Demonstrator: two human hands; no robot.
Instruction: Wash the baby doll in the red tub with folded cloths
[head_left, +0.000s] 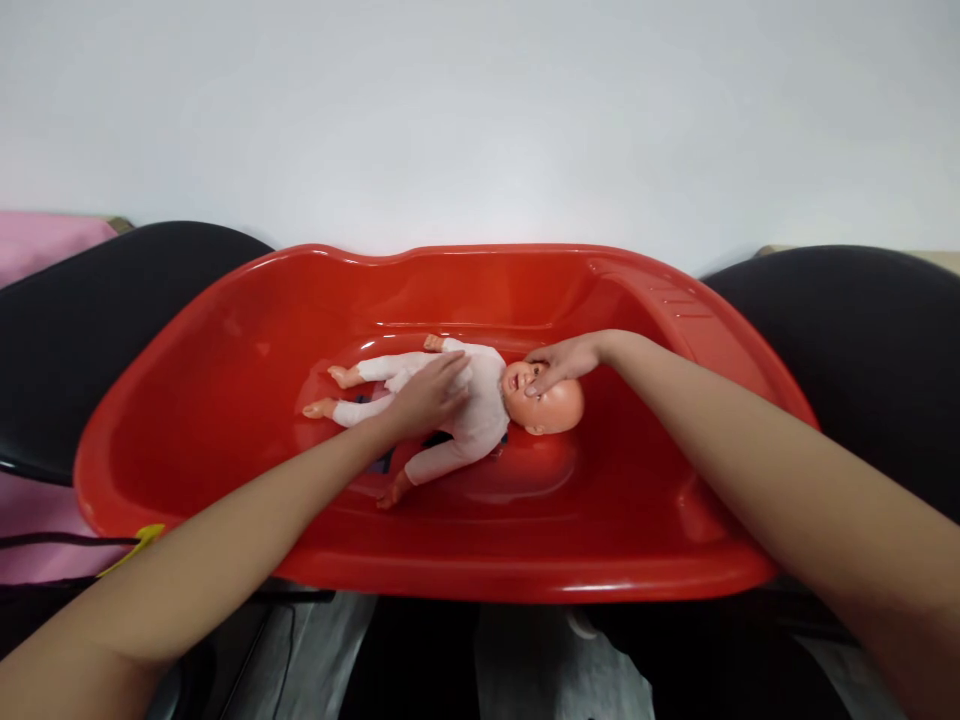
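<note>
A baby doll (487, 400) in a white bodysuit lies on its back inside a red baby bathtub (450, 580), its bald head to the right and its bare feet to the left. Over the doll's belly, my left hand (433, 397) has its fingers curled on bunched white cloth (460, 374). Whether this cloth is part of the suit or a separate piece I cannot tell. My right hand (568, 360) grips the head from the far side, thumb across the face and fingers partly hidden behind it.
Black rounded chair-like surfaces (862, 350) flank the tub on both sides. Behind it rises a pale wall (480, 120). At the left are pink cloth (45, 240), a dark cable (67, 540) and a yellow piece (142, 543) by the rim.
</note>
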